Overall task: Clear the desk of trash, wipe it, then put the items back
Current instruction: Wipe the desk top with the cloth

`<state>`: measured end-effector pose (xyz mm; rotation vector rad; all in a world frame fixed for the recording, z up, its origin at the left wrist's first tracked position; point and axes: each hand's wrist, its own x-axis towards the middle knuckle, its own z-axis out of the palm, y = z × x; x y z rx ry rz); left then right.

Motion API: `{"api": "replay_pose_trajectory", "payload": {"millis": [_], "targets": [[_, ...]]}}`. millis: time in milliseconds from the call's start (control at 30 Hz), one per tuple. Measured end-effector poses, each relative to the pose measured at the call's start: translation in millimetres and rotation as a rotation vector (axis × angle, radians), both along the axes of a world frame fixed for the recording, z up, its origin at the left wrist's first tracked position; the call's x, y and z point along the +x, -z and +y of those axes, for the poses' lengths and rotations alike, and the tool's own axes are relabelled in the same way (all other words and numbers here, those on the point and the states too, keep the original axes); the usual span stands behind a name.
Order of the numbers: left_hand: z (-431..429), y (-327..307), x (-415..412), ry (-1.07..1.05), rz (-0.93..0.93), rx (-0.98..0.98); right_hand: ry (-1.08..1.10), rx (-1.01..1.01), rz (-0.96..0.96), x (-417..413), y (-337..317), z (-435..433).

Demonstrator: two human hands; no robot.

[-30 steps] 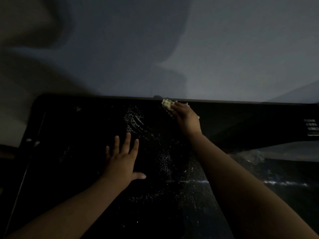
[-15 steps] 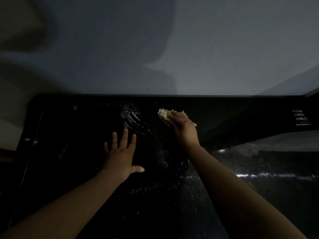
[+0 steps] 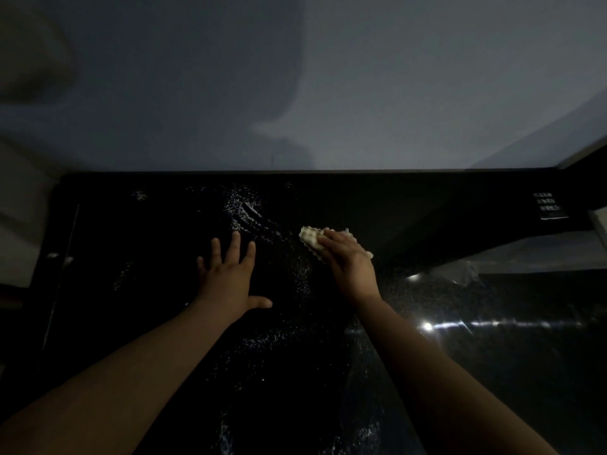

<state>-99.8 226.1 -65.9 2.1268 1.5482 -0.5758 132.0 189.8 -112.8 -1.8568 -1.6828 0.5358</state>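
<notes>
Two hands: left hand (image 3: 230, 277) splayed on glossy desk (image 3: 131, 231), right hand (image 3: 351, 264) pressing waffled cloth (image 3: 310, 239).

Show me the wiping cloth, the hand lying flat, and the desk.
cloth (image 3: 310, 239): head view, on the bumpy end that pokes out uncovered.
left hand (image 3: 230, 279): head view, on the back of the hand.
desk (image 3: 138, 323): head view, on the bare dark top.

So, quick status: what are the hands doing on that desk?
Left hand flat on desk, fingers spread. Right hand presses cloth onto desk. White specks scattered between and around the hands.
</notes>
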Motion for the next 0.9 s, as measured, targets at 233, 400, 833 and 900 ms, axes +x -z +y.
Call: {"api": "replay_pose_trajectory", "payload": {"millis": [233,400,833,900], "targets": [[-22.0,-8.1,-5.1,0.012,-0.121,-0.015,0.020,-0.030,-0.014,-2.3,3.3,-31.8],[-60.8,-11.6,-11.8,0.146,-0.110,-0.096,0.047,-0.024,-0.004,-8.3,-0.9,-48.2],[-88.5,-3.9,-11.6,0.216,0.050,-0.077,0.088,0.011,0.015,-18.7,-1.2,-94.0],[-88.6,-3.8,-11.2,0.216,0.051,-0.073,0.107,-0.003,0.015,-20.9,-1.2,-101.2]]}}
